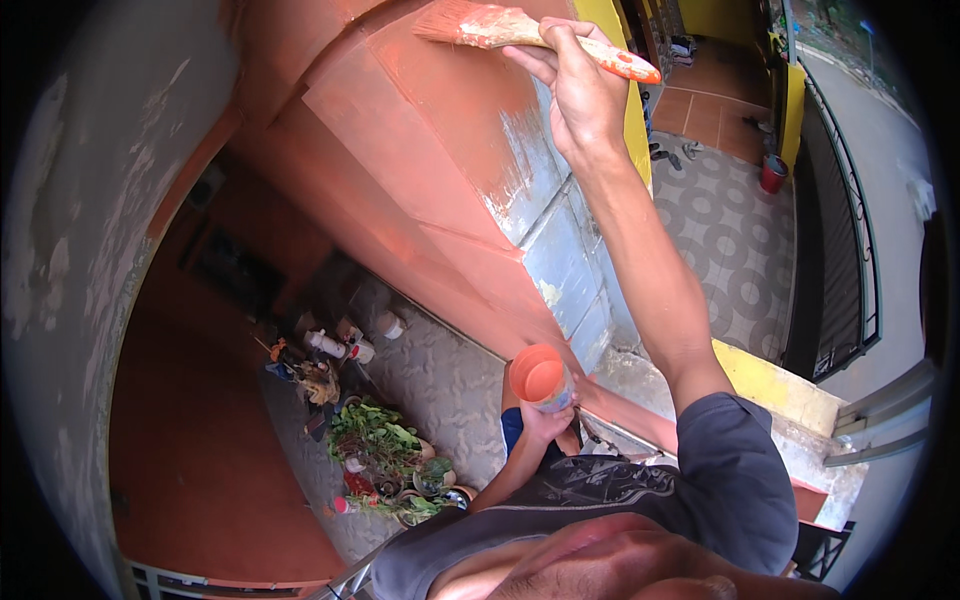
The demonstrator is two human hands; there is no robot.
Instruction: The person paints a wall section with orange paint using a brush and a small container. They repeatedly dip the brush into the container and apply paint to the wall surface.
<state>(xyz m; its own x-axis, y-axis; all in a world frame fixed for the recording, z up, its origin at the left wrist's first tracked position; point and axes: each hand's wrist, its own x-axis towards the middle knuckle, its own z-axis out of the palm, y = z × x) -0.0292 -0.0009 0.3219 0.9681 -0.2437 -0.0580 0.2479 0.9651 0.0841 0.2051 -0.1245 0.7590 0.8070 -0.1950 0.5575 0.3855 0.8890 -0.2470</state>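
Observation:
My right hand (589, 94) is raised at the top, gripping the handle of a paintbrush (499, 28) coated in orange-red paint. The bristles lie against the upper part of a wall pillar (450, 112), which is orange there and bare grey-blue with streaky paint at its right edge. Low in front of my chest, my left hand (551, 421) holds a paint container (538, 375) upright, with orange paint inside.
Potted plants (375, 442) and assorted containers stand on the paved floor below left. A metal ladder part (352, 581) shows at the bottom. Beyond the pillar are a patterned tile floor (720, 225), a red bucket (773, 174) and a dark metal gate (836, 247).

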